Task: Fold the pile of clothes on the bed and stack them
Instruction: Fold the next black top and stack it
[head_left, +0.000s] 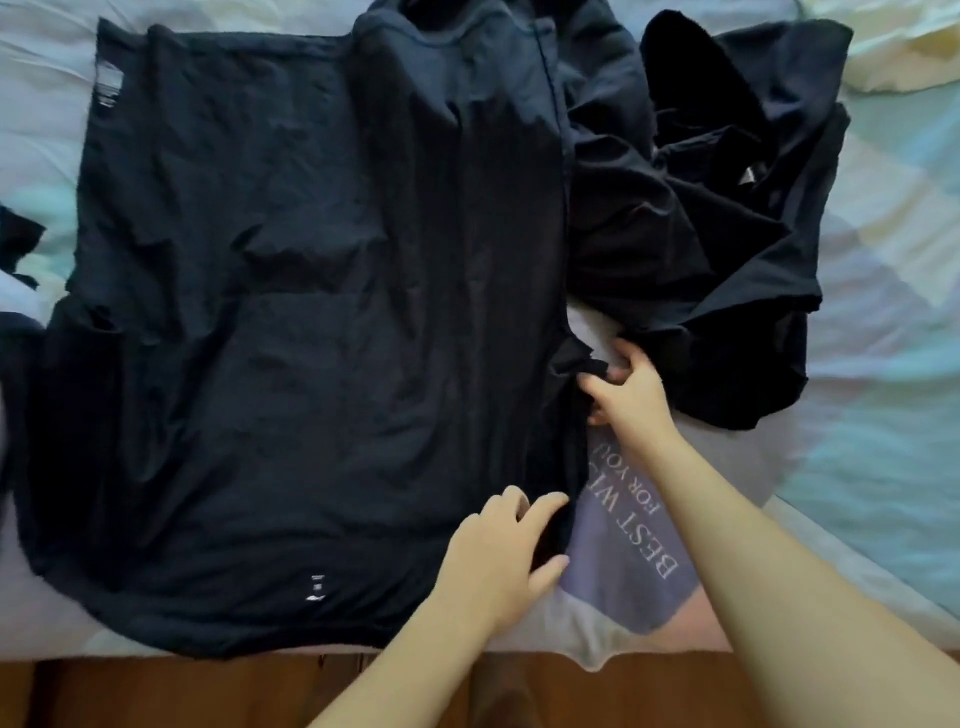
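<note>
A large dark navy T-shirt (291, 332) lies spread flat across the bed, hem toward me. My left hand (501, 551) grips its right side edge near the hem, thumb under the cloth. Farther up the same edge, my right hand (626, 392) pinches a bunched bit of the dark fabric. To the right sits a crumpled pile of dark clothes (717, 218). Under my right forearm lies a white and lilac garment (639, 530) printed "BEST WISHES FOR YOU", partly covered.
The bed has a pale patchwork cover (893, 312). A cream cloth (904, 57) lies at the far right corner. More dark fabric (15, 244) shows at the left edge. The wooden floor (156, 691) runs along the bed's near edge.
</note>
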